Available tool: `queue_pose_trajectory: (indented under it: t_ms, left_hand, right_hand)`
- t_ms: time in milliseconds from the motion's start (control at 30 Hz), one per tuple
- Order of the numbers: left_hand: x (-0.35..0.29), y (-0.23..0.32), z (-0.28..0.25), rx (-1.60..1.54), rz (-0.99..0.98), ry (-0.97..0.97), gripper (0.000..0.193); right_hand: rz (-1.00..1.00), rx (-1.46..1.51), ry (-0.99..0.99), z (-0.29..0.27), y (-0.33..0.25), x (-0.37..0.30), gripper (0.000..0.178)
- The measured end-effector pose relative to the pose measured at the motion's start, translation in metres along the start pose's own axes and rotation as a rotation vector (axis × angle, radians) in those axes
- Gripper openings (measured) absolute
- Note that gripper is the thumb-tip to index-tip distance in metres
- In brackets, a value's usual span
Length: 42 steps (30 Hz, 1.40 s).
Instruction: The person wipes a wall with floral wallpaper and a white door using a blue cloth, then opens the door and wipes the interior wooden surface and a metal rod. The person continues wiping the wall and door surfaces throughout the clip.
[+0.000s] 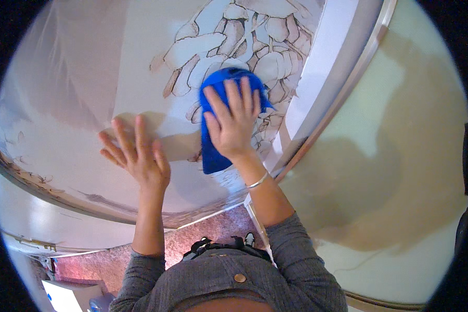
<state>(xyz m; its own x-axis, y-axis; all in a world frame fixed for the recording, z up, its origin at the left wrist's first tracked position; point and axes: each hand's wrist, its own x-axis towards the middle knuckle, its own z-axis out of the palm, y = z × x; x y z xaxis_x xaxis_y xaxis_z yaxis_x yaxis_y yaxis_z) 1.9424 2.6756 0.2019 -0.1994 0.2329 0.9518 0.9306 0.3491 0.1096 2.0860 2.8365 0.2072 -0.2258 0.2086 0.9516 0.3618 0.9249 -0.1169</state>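
My right hand (235,124) lies with its fingers spread over a blue cloth (213,156), pressing it flat against the decorated wall (156,99). One end of the cloth hangs down below the palm, and a corner sticks out to the right of the fingers. Brown outlined shapes like stones or petals (234,34) are drawn on the wall around and above the cloth. To the left, my left hand (140,158) is open with fingers apart, at the pale part of the wall and holding nothing; its shadow falls beside it.
A white trim strip (317,88) borders the decorated wall on the right, with a pale green wall (348,208) beyond it. Below is a pinkish carpet (208,229) under my feet. At the lower left are a white door-like panel (62,208) and a white box (70,296).
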Motion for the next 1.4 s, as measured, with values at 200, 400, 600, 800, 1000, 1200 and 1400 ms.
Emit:
queue_pose_trajectory:
  t_ms: [200,400,600,800,1000,1200,1400]
  left_hand:
    - [-0.031,0.032,0.020,-0.027,0.128,-0.189,0.049]
    - [-0.099,0.005,0.023,0.109,0.265,-0.346,0.048]
    - [-0.124,-0.053,-0.005,0.080,0.116,-0.250,0.045]
    - [-0.070,-0.052,-0.013,0.016,0.019,-0.101,0.046]
    - [-0.050,-0.017,0.006,-0.045,0.127,-0.160,0.047]
    - [-0.100,-0.018,0.017,0.041,0.311,-0.351,0.051]
    - [-0.143,-0.072,-0.003,0.084,0.351,-0.427,0.049]
  right_hand:
    - [0.096,0.009,0.172,-0.002,0.060,-0.058,0.045]
    - [0.302,0.024,0.081,0.042,0.036,-0.168,0.058]
    - [0.148,0.096,-0.016,0.074,-0.050,-0.180,0.039]
    - [-0.052,0.007,-0.029,0.060,-0.050,-0.098,0.039]
    - [0.145,0.005,0.170,0.029,0.026,-0.085,0.048]
    - [0.614,0.027,0.241,0.042,0.025,-0.159,0.057]
    - [0.814,0.109,0.280,0.099,-0.071,-0.209,0.063]
